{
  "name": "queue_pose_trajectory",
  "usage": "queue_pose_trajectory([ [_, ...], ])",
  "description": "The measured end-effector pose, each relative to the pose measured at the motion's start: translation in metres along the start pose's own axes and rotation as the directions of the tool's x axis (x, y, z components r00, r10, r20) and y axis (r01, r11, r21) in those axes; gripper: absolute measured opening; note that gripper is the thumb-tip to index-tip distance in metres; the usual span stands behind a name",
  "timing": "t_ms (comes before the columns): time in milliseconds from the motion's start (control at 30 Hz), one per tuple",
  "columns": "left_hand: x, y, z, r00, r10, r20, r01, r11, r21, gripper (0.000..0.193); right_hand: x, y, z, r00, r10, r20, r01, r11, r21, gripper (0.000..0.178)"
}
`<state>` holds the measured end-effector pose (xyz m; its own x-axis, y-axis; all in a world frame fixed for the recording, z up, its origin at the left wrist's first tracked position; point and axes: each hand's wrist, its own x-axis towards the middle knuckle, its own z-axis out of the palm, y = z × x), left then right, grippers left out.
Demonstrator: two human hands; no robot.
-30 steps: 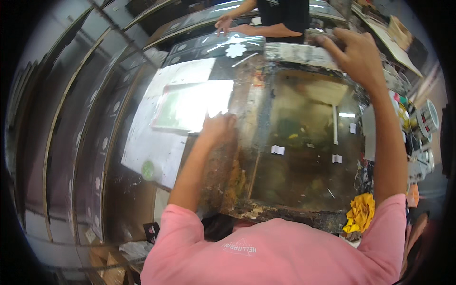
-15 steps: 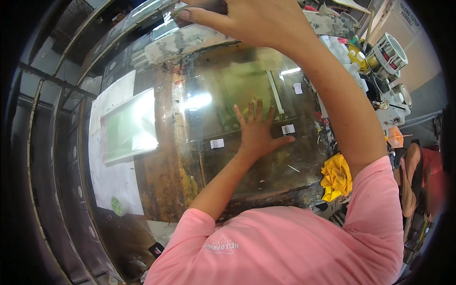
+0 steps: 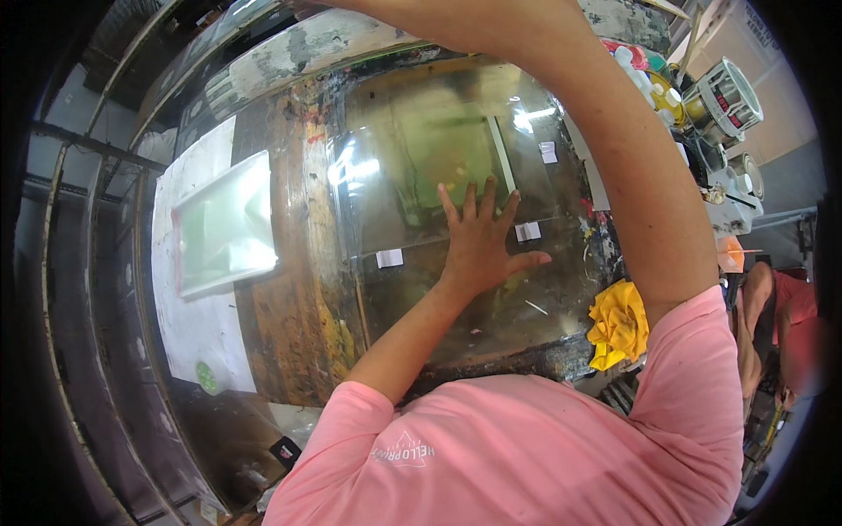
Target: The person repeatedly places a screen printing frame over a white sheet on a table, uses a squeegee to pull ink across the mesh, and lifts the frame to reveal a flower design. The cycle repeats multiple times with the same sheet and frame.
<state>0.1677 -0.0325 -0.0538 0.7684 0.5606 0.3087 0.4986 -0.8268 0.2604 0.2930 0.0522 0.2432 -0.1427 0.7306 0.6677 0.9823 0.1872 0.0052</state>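
My left hand (image 3: 478,232) lies palm down with its fingers spread on a clear plastic sheet (image 3: 412,307) over a dark, stained table. Its fingertips reach the lower part of a greenish translucent rectangle (image 3: 443,149). A narrow white strip (image 3: 500,149) runs along that rectangle's right side. Small white paper tabs (image 3: 527,231) sit around it, one just right of my fingers. My right arm stretches over the table toward the far left. Only part of my right hand (image 3: 386,9) shows at the upper edge; its fingers cannot be made out.
On the left, a stack of clear plastic sheets (image 3: 226,228) rests on white paper (image 3: 202,337), near a small green round item (image 3: 206,377). A yellow cloth (image 3: 619,324) lies at the right edge. Paint cans (image 3: 724,101) and bottles crowd the far right. Metal rack bars (image 3: 96,140) stand left.
My right hand has moved up and left, mostly out of view. My left hand stays spread on the sheet. The whole view has shifted slightly.
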Motion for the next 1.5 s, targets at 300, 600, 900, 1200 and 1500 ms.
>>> queue_pose_trajectory([
  [300,-0.001,-0.002,0.003,1.0,0.001,-0.012,-0.002,0.999,-0.046,0.116,-0.007,-0.012,-0.007,0.996,0.059,0.064,-0.062,0.996,0.057,0.073],
  [600,-0.006,-0.002,0.009,0.999,0.001,-0.051,-0.002,1.0,-0.03,0.125,-0.013,-0.009,0.004,0.999,0.04,0.011,-0.041,0.998,0.042,0.074],
  [900,-0.005,-0.001,0.009,0.999,0.005,-0.04,-0.005,1.0,-0.006,0.123,-0.011,-0.013,-0.004,0.994,0.071,0.078,-0.072,0.997,0.014,0.073],
  [1200,-0.006,-0.014,-0.036,0.96,-0.205,-0.189,0.134,0.934,-0.331,0.1,-0.015,-0.009,-0.001,1.0,0.008,-0.012,-0.007,0.999,0.031,0.069],
  [1500,-0.02,-0.056,-0.108,0.916,-0.379,-0.131,0.285,0.846,-0.451,0.074,-0.029,-0.012,0.002,0.999,0.004,-0.032,-0.003,0.999,0.041,0.068],
])
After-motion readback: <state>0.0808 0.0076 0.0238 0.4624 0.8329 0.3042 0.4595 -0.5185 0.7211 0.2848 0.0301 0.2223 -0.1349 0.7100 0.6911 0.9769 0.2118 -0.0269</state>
